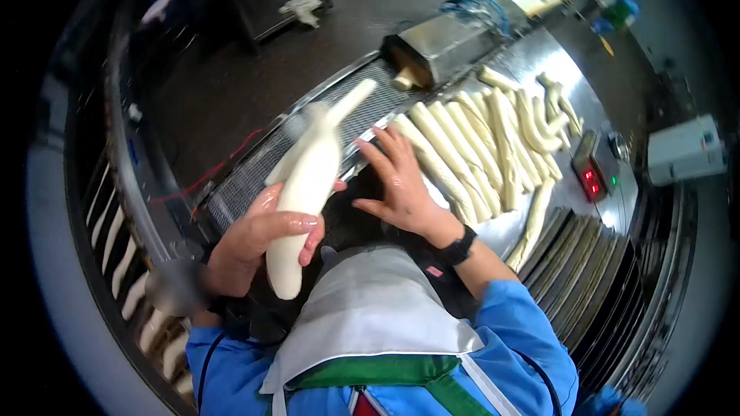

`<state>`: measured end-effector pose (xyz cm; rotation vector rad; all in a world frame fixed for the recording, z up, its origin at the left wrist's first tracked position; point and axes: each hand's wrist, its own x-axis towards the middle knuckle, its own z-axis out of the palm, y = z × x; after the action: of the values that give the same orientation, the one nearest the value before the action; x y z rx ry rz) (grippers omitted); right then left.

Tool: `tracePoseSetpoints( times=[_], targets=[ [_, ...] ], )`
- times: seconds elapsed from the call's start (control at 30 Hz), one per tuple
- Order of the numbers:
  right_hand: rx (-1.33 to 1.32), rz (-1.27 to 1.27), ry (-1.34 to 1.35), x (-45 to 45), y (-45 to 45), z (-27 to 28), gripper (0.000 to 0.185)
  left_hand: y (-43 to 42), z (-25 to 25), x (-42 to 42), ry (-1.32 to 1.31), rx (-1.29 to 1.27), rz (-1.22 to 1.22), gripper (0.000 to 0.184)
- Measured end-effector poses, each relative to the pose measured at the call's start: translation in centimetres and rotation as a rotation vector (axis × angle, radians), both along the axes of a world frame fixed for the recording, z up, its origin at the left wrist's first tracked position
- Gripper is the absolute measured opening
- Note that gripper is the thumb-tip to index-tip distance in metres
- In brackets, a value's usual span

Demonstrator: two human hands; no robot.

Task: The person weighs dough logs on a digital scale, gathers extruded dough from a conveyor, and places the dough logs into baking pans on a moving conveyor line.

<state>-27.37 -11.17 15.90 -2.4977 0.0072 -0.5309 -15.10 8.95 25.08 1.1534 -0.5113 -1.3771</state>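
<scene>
My left hand (258,239) is wrapped around a thick, smooth, pale dough roll (308,177), its thumb across the front and its fingertips showing at the far side. The roll tilts up and away from me, over the edge of a mesh conveyor belt (239,189). Behind its upper end, a thinner dough strip (356,102) lies over the mesh; where the two meet is blurred. Fingers spread and holding nothing, my right hand (405,192) hovers by the nearest of several long dough strips (447,173) lying side by side on the steel table (559,54).
A metal machine housing (455,42) stands over the belt, with a dough end (407,78) at its opening. A red digital display (591,181) sits at the table's right. Long dark trays (578,270) are stacked below it. At left, a rack (116,208) holds several pale dough pieces.
</scene>
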Motion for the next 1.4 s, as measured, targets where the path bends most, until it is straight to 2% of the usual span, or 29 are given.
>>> tracePoseSetpoints(
  times=[0.07,0.1,0.13,0.17,0.2,0.23,0.27,0.3,0.33,0.37,0.4,0.47,0.5,0.53,0.67,0.73,0.8,0.87,0.93,1.0,1.03,1.07,1.1,1.13,1.17,1.2,1.3,1.37,1.4],
  targets=[
    [0.174,-0.15,-0.302,1.0,-0.5,0.3,0.08,-3.1,0.3,0.1,0.042,-0.07,-0.067,0.07],
    [-0.061,-0.336,-0.273,0.4,-1.7,2.0,0.066,-4.4,-0.4,0.3,0.04,-0.075,-0.112,0.07],
    [-0.143,-0.34,-0.293,-0.5,-3.8,2.5,0.052,-5.9,-1.7,0.5,0.269,-0.131,-0.125,0.066],
    [-0.063,-0.326,-0.151,-1.5,-5.4,2.9,0.046,-7.3,-2.7,0.5,0.504,-0.172,-0.134,0.063],
    [0.022,-0.312,-0.009,-2.6,-6.9,3.2,0.041,-8.8,-3.2,0.3,0.514,-0.166,-0.178,0.063],
    [0.323,-0.248,0.015,-3.8,-8.8,2.4,0.028,-9.9,-3.8,-0.1,0.483,-0.243,-0.157,0.066],
    [0.555,-0.21,0.064,-5.3,-11.0,2.3,0.025,-11.1,-4.2,-0.4,0.458,-0.319,-0.133,0.069],
    [0.721,-0.273,0.11,-7.1,-12.7,3.3,0.026,-12.1,-4.6,0.3,0.292,-0.335,-0.176,0.076],
    [0.886,-0.326,0.156,-9.1,-14.6,4.5,0.027,-12.5,-5.4,0.8,0.1,-0.203,-0.021,0.073],
    [0.924,-0.393,0.126,-11.2,-16.6,4.8,0.028,-12.3,-8.5,3.6,-0.15,-0.102,0.007,0.06],
    [0.962,-0.455,0.091,-13.1,-19.0,5.2,0.029,-11.8,-11.9,6.0,-0.585,0.042,0.084,0.054],
    [0.907,-0.554,0.022,-16.7,-23.9,5.6,0.031,-7.2,-22.5,12.2,-1.358,0.43,0.161,0.063],
    [0.808,-0.63,0.07,-18.1,-26.2,6.0,0.033,-5.4,-23.8,12.2,-1.501,0.645,0.186,0.068],
    [0.702,-0.703,0.118,-19.5,-28.7,6.5,0.035,-3.0,-27.8,14.1,-1.48,0.757,0.144,0.069],
    [0.62,-1.195,-0.013,-26.6,-39.8,6.2,0.039,0.2,-29.4,13.2,-1.505,0.664,0.371,0.056],
    [0.786,-1.276,-0.307,-30.5,-44.7,6.5,0.038,1.1,-28.4,13.6,-1.279,0.676,0.373,0.046],
    [1.009,-1.503,-0.284,-34.2,-49.6,7.7,0.036,0.4,-24.9,13.9,-0.811,0.849,0.337,0.038],
    [0.911,-1.357,-0.328,-38.7,-53.8,6.4,0.033,-0.1,-22.3,13.3,-0.413,0.73,0.619,0.033],
    [0.813,-1.533,-0.514,-39.2,-54.9,5.0,0.033,-6.5,-15.6,9.1,-0.174,0.682,0.934,0.032],
    [0.663,-1.525,-0.655,-41.3,-57.1,0.0,0.035,-11.5,-12.7,7.2,-0.109,0.485,0.873,0.036],
    [0.477,-1.691,-0.676,-40.7,-57.2,-2.6,0.037,-14.0,-12.3,6.0,-0.025,0.368,0.815,0.035],
    [0.255,-1.865,-0.609,-39.1,-56.3,-4.6,0.037,-16.7,-12.1,4.7,0.06,0.252,0.755,0.034],
    [0.144,-2.004,-0.324,-36.7,-54.1,-4.5,0.046,-19.3,-12.5,3.2,0.181,0.168,0.695,0.032],
    [0.025,-2.018,-0.135,-38.9,-55.7,-9.1,0.046,-21.9,-13.0,1.4,0.301,0.09,0.632,0.029],
    [0.139,-1.976,-0.112,-38.3,-54.8,-10.9,0.039,-24.7,-12.8,-1.0,0.344,0.084,0.549,0.026],
    [0.147,-1.979,0.1,-37.2,-53.6,-11.4,0.042,-27.3,-12.8,-3.2,0.389,0.08,0.461,0.024],
    [0.027,-2.004,0.08,-35.4,-52.3,-12.0,0.052,-31.9,-15.4,-6.9,0.507,0.308,0.362,0.025],
    [0.264,-1.999,0.006,-35.0,-52.3,-11.2,0.067,-33.6,-17.6,-8.2,0.536,0.379,0.317,0.025],
    [0.266,-2.016,-0.002,-34.7,-52.5,-10.9,0.067,-34.4,-18.6,-8.7,0.545,0.42,0.274,0.024]
  ],
)
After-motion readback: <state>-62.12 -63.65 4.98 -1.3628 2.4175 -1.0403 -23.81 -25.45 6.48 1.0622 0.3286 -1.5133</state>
